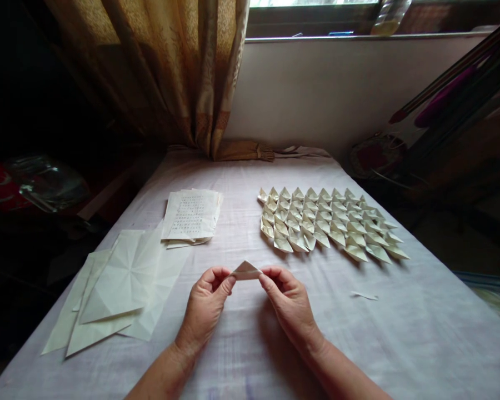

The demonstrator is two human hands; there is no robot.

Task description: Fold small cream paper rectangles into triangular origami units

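Both my hands hold one small folded paper piece (246, 271), cream and triangular, just above the white tablecloth (241, 355). My left hand (206, 308) pinches its left tip with thumb and forefinger. My right hand (289, 300) pinches its right tip the same way. Behind my right hand, rows of several finished folded paper pieces (329, 225) lie on the cloth. To the left lie creased cream sheets (120, 283), and behind them a stack of printed paper squares (191, 215).
A small paper scrap (364, 295) lies right of my right hand. A brown curtain (179, 72) hangs at the table's far end below a window sill (358, 36). Dark clutter stands at both sides of the table.
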